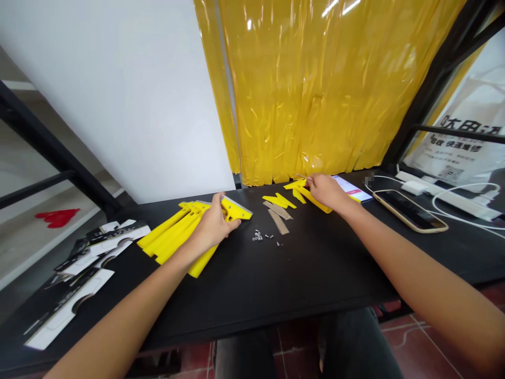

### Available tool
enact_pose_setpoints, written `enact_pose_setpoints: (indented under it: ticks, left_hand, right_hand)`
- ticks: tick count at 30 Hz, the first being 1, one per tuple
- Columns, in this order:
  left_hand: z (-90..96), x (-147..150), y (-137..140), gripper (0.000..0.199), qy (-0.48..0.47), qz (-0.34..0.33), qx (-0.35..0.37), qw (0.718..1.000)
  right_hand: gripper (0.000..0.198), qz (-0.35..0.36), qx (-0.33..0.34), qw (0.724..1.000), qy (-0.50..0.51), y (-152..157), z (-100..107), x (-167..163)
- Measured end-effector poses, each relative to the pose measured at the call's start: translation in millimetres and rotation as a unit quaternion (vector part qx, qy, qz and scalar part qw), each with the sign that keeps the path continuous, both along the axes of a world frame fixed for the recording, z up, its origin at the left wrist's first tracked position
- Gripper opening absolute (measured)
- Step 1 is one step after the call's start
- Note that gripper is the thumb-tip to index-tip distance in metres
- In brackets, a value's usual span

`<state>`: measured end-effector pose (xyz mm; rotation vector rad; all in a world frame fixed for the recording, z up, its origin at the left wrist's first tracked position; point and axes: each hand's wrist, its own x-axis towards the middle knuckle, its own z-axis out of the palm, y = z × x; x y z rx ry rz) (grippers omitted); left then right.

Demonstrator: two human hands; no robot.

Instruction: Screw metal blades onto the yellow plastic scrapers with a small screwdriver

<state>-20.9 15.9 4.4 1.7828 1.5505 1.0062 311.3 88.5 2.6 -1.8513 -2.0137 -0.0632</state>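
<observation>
Head view: left hand [215, 225] has its grip closed around a yellow scraper [239, 210], blade edge facing far right, at the right side of a row of scrapers [169, 230] on the black tabletop [244, 300]. Right hand [325, 191], farther right, has its grip pinched on a thin strip [303, 177], above a yellow handle [319, 203]. Between hands: yellow plates [273, 202] far, brown strips [279, 221] just nearer, screws [258, 236] nearer again. Cards [69, 310] piled left, phone [410, 210] right.
</observation>
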Motion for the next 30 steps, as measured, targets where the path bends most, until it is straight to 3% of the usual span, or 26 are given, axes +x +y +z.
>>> enact_pose_setpoints:
  ticks: [3, 6, 12, 17, 19, 20, 23, 25, 27, 29, 30]
  left_hand:
    - [2.4, 2.3, -3.5, 0.105, 0.133, -0.007, 0.022, 0.991]
    - [0.6, 2.2, -3.3, 0.103, 0.200, -0.018, 0.051, 0.978]
    - [-7.6, -4.8, 0.4, 0.077, 0.299, -0.033, 0.132, 0.944]
    - [-11.0, -13.7, 3.1, 0.051, 0.383, -0.031, 0.161, 0.909]
    - [-10.2, -14.2, 3.0, 0.047, 0.394, -0.023, 0.161, 0.905]
    - [-8.6, -12.7, 1.8, 0.046, 0.391, -0.013, 0.173, 0.904]
    - [1.6, -0.4, -8.3, 0.044, 0.310, 0.016, 0.235, 0.921]
    - [9.5, 12.4, -19.1, 0.038, 0.171, 0.000, 0.224, 0.959]
    - [14.1, 25.7, -29.5, 0.034, -0.009, -0.062, 0.110, 0.992]
    - [13.4, 36.7, -36.6, 0.036, -0.187, -0.132, -0.003, 0.973]
    - [11.1, 40.9, -38.5, 0.036, -0.254, -0.137, -0.035, 0.957]
  right_hand:
    - [0.041, -0.029, -0.046, 0.998, -0.045, 0.4, -6.5, 5.2]
    - [0.042, -0.046, -0.113, 0.988, -0.098, 0.9, -9.4, 7.9]
    - [0.035, -0.030, -0.106, 0.991, -0.073, -1.6, -0.3, 2.5]
    - [0.035, 0.079, -0.084, 0.989, 0.092, -16.0, 18.3, -3.6]
    - [0.034, 0.140, -0.115, 0.957, 0.227, -24.0, 22.7, -11.8]
    - [0.036, 0.154, -0.148, 0.927, 0.308, -28.2, 23.3, -18.2]
    - [0.040, 0.192, -0.220, 0.818, 0.496, -41.5, 17.9, -45.0]
    - [0.039, 0.227, -0.231, 0.770, 0.549, -52.6, 11.1, -65.4]
    - [0.042, 0.278, -0.249, 0.738, 0.562, -66.0, 4.4, -83.4]
    - [0.042, 0.330, -0.260, 0.719, 0.553, -79.8, -1.4, -96.9]
    - [0.043, 0.343, -0.277, 0.724, 0.531, -85.8, -3.9, -101.7]
